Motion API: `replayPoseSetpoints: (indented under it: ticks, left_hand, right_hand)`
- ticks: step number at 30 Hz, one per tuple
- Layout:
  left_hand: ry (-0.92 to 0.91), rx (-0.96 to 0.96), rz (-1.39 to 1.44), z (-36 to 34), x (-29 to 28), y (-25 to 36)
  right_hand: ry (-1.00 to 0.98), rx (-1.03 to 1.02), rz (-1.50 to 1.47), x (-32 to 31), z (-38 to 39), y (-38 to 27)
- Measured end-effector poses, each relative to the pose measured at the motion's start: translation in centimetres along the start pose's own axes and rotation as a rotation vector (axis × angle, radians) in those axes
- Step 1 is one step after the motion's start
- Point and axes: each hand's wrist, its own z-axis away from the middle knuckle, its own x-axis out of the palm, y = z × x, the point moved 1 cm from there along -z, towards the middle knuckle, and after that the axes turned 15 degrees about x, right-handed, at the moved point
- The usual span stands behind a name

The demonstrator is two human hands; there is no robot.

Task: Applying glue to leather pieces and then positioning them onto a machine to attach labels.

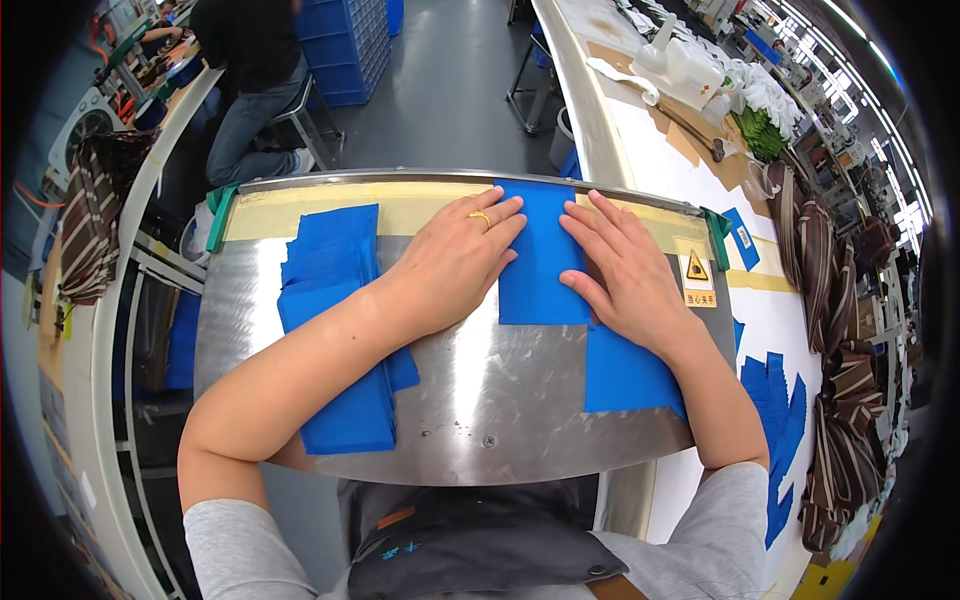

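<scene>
A blue fabric piece lies flat at the far middle of the metal work plate, its top end at the back rail. My left hand rests with stretched fingers along its left edge, a yellow ring on one finger. Along its right edge lies my right hand, fingers spread and fingertips touching the fabric. Another blue piece sits nearer, partly under my right wrist. To the left, a stack of blue fabric pieces is partly hidden by my left forearm.
Green clips mark the plate's far corners, with a yellow warning label at the right. More blue pieces and brown striped fabric lie on the right-hand table. A seated person and blue crates are beyond.
</scene>
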Motion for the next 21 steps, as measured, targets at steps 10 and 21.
replayPoseSetpoints:
  ticks: [10,21]
  left_hand:
    - [0.008,-0.1,-0.045,0.19,0.13,0.06]
    - [0.025,-0.097,-0.075,0.15,0.14,0.21]
  right_hand:
    - [-0.021,0.044,-0.018,0.24,-0.24,-0.1]
    - [-0.02,0.039,-0.035,0.51,-0.21,-0.02]
